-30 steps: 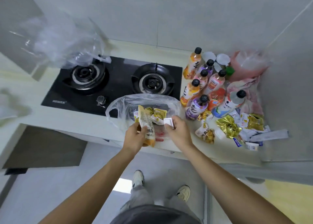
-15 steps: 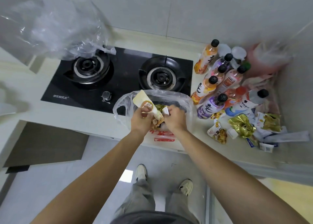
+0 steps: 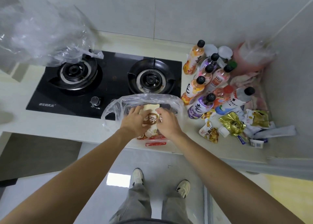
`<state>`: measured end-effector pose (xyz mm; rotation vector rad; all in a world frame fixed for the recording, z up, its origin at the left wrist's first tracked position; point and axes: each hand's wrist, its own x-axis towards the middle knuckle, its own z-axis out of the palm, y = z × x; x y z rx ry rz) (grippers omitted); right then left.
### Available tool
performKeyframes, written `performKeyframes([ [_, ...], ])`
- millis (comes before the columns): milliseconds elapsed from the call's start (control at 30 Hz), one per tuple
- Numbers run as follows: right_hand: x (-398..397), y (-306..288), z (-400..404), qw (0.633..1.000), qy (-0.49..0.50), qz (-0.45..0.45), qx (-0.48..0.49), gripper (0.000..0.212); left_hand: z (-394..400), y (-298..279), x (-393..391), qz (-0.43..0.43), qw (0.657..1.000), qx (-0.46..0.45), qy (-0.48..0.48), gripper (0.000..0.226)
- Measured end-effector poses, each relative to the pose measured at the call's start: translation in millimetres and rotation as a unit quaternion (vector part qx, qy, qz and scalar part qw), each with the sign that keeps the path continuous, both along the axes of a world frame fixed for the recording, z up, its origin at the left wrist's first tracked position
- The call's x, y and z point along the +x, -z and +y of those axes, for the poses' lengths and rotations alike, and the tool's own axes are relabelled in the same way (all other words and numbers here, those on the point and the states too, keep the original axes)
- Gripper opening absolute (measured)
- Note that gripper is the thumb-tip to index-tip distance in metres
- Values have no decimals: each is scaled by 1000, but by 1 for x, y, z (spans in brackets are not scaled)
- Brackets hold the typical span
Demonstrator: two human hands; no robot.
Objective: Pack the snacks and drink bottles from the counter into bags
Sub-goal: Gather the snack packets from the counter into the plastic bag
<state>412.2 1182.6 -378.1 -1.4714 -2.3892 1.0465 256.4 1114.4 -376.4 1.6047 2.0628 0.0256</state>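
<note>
A clear plastic bag (image 3: 176, 103) lies open at the counter's front edge, before the stove. My left hand (image 3: 133, 121) and my right hand (image 3: 166, 122) both grip a cream snack packet (image 3: 150, 117) with a brown round label, holding it flat in the bag's mouth. A small white wrapper shows at my right fingers. Other snacks inside the bag are mostly hidden under my hands. Several drink bottles (image 3: 201, 106) stand to the right, and loose snack packets (image 3: 232, 124) lie in front of them.
A black two-burner gas stove (image 3: 108, 81) sits behind the bag. Another crumpled clear bag (image 3: 42, 35) hangs over the left burner. A pink bag (image 3: 250, 59) sits in the back right corner against the wall. The counter edge (image 3: 67, 133) drops to the floor below.
The snack packet has gone from upright in my left hand to lying flat in the bag's mouth, and both hands now hold it. The view has shifted closer.
</note>
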Motion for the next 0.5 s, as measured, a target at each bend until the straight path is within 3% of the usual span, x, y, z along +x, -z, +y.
performKeyframes([
  [167, -6, 5, 13, 999, -13, -40, -19, 62, -8, 10, 18, 95, 995, 10, 37, 89],
  [333, -15, 6, 29, 998, -36, -39, 13, 75, -9, 17, 26, 100, 994, -1, 52, 100],
  [500, 0, -1, 24, 998, -42, -1, 49, 52, -4, -3, 33, 92, 993, 57, 54, 83],
])
